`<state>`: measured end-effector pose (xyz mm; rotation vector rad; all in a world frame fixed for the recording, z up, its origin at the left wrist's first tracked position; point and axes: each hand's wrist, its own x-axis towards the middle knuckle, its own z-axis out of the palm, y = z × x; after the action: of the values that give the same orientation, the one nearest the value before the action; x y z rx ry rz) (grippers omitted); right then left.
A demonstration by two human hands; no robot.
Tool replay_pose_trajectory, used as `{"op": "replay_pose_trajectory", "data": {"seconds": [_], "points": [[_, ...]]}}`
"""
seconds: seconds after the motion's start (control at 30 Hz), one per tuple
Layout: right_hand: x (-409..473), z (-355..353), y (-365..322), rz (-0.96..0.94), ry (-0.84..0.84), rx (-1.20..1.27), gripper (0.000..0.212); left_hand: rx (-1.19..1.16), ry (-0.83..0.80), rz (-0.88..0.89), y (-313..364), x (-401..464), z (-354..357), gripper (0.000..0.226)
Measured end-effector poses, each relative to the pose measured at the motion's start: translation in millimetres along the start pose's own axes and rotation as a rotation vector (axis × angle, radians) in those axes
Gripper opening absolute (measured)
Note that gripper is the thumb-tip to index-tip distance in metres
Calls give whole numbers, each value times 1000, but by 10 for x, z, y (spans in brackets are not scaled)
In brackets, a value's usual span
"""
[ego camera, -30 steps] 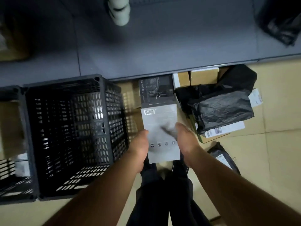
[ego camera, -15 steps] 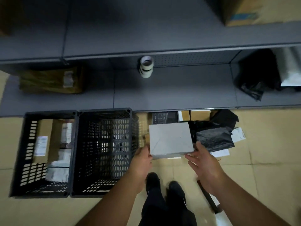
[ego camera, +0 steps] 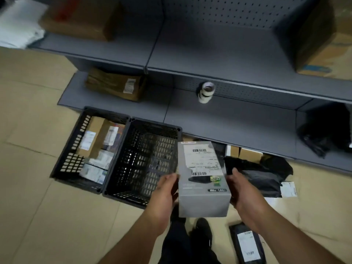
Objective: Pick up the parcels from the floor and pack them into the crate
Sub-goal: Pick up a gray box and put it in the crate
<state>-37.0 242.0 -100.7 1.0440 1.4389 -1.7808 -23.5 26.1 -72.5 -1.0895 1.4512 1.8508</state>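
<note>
Grey box (ego camera: 202,180) now flipped label-up, gripped by left hand (ego camera: 164,195) and right hand (ego camera: 241,191); empty crate (ego camera: 141,161) left, black bags (ego camera: 257,174) right.

Stockrm, grey metal shelving (ego camera: 228,60), labelled parcels (ego camera: 247,244), crates (ego camera: 144,161)

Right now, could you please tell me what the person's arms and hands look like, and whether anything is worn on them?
Both forearms are bare, with no sleeves in view. The left hand and right hand wear no gloves, and no watch or ring shows.
</note>
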Motion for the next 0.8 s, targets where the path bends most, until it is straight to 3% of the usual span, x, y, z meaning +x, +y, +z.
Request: {"op": "replay_pose_trajectory", "data": {"seconds": [0.1,0.2,0.3,0.43,0.6,0.8], "points": [[-162,304,28,3,-41,-59,43,-46,38,33,-20,-221,-232,30],[-269,639,83,28,-55,-145,38,-121,96,42,-62,-379,-555,16],[-352,1018,173,31,-108,-223,38,-148,114,54,-97,-521,-961,30],[-482,1645,358,1,-176,-371,35,-164,175,47,-165,-696,-1578,39],[-634,2543,755,-38,-231,-475,40,-257,256,54,-236,-920,-2442,38],[-920,3646,1289,-45,-288,-562,32,-335,334,69,-323,-1204,-3587,37]]}}
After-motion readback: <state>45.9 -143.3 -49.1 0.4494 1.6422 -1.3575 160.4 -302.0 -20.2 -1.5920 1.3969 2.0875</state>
